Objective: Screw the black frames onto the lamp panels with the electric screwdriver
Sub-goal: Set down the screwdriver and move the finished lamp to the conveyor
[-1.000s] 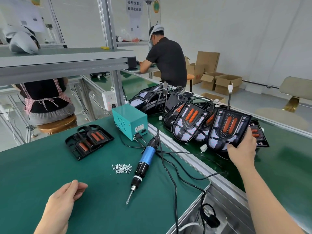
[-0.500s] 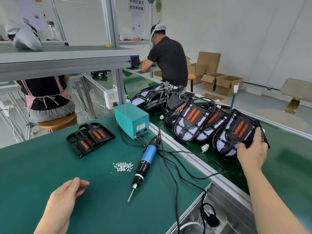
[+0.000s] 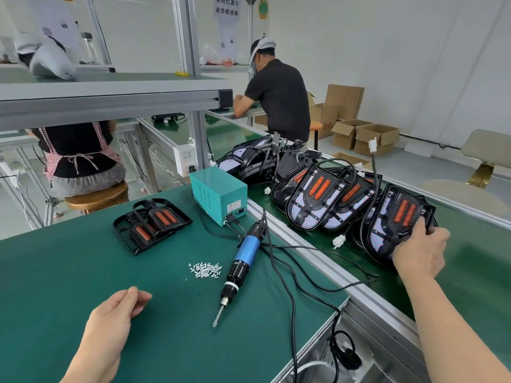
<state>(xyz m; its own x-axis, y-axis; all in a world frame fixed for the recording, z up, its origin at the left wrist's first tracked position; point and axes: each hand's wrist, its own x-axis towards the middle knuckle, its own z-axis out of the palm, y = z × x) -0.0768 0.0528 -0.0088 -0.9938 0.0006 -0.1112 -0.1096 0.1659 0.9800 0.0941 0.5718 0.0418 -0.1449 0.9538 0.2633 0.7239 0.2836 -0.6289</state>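
On a green assembly bench, a worker's right hand closes its fingers around the nearest lamp panel in a row propped on the adjoining conveyor. Black frames lie stacked at the bench's far edge. The left hand rests empty, fingers loosely curled, near the electric screwdriver and a heap of screws.

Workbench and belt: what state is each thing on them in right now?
Electric screwdriver: lying idle on the bench.
Screws: loose in a small pile.
Black frames: lying flat, untouched.
Lamp panel: tilted, in the right hand's grip.
Right hand: closed on that panel.
Left hand: empty, resting on the bench.
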